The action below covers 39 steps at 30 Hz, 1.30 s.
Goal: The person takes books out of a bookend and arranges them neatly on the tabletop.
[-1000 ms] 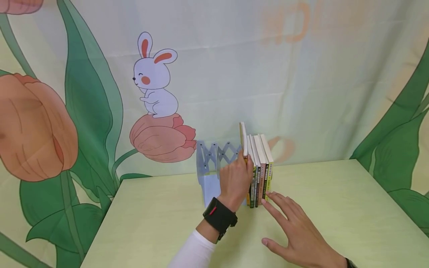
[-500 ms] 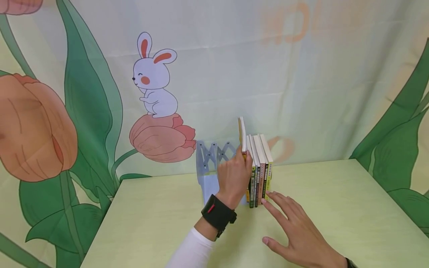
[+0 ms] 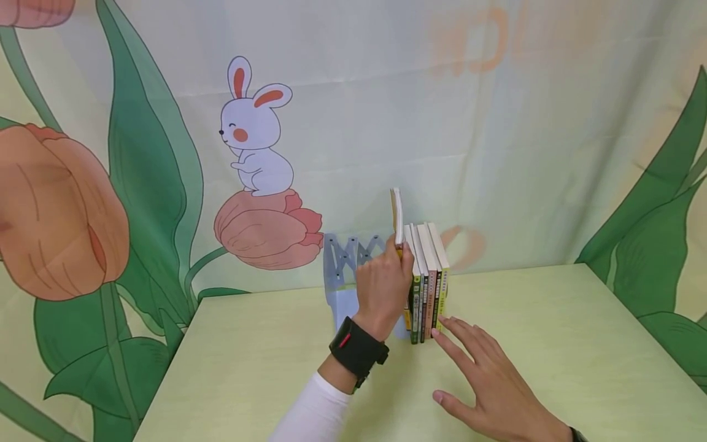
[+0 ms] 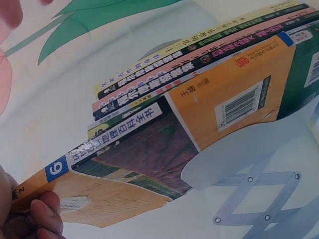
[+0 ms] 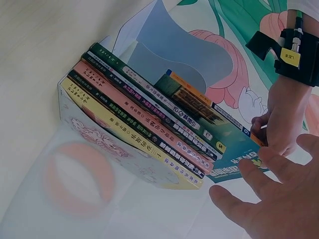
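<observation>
My left hand (image 3: 382,285) pinches one end of a thin paperback book (image 3: 397,215) at the left end of a row of upright books (image 3: 428,307). It stands higher than the others; in the left wrist view its spine (image 4: 114,132) carries a blue number square, and its back is orange with a dark photo. The right wrist view shows its teal cover (image 5: 232,167) jutting past the row. My right hand (image 3: 488,380) is spread, fingertips right by the front of the row's right end, holding nothing. Its fingers (image 5: 232,201) show in the right wrist view.
A blue-grey expanding bookend (image 3: 333,270) with crisscross metal bars stands left of the row, partly hidden behind my left hand. Everything rests on a pale green tabletop (image 3: 248,356). Directly behind hangs a cloth backdrop (image 3: 353,135) printed with a rabbit and tulips.
My left hand has moved up and slightly left, drawing the book higher above the row. My right hand has stayed in place.
</observation>
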Tool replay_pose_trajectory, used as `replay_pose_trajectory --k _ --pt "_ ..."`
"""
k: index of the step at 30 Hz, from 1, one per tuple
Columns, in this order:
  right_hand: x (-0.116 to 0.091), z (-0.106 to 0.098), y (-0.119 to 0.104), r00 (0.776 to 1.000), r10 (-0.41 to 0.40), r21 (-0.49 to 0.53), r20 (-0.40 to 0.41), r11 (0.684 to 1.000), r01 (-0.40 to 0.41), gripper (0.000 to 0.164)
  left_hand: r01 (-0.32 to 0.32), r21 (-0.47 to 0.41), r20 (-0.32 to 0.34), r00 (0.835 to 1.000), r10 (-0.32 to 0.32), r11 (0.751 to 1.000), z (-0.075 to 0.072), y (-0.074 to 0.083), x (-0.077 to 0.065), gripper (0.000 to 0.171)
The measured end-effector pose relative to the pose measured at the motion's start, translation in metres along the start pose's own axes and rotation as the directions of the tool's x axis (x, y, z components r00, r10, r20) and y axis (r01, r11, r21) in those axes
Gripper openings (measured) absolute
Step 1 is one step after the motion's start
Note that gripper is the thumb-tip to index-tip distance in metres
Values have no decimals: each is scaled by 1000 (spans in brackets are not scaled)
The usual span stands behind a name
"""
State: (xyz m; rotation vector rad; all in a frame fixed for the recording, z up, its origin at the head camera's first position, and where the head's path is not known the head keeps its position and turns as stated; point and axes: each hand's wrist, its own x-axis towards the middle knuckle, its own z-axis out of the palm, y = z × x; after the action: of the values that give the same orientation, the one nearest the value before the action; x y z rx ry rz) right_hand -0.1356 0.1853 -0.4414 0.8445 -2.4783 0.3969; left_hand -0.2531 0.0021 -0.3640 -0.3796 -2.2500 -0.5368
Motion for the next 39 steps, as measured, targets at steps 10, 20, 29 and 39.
replay_pose_trajectory --k 10,20,29,39 --pt "-1 1 -1 1000 0 -2 -6 1000 0 85 0 -30 -22 1000 -1 1000 -7 0 5 32" --pt "0 3 -3 999 28 -6 23 1000 -28 86 1 -81 -42 999 -4 997 -16 1 8 33" --pt "1 3 -3 1000 16 8 5 1000 -16 85 -14 -85 -69 998 8 996 -26 5 14 31" --pt "2 2 -4 1000 14 10 5 1000 -14 84 -35 -78 -109 994 26 996 -36 8 16 29"
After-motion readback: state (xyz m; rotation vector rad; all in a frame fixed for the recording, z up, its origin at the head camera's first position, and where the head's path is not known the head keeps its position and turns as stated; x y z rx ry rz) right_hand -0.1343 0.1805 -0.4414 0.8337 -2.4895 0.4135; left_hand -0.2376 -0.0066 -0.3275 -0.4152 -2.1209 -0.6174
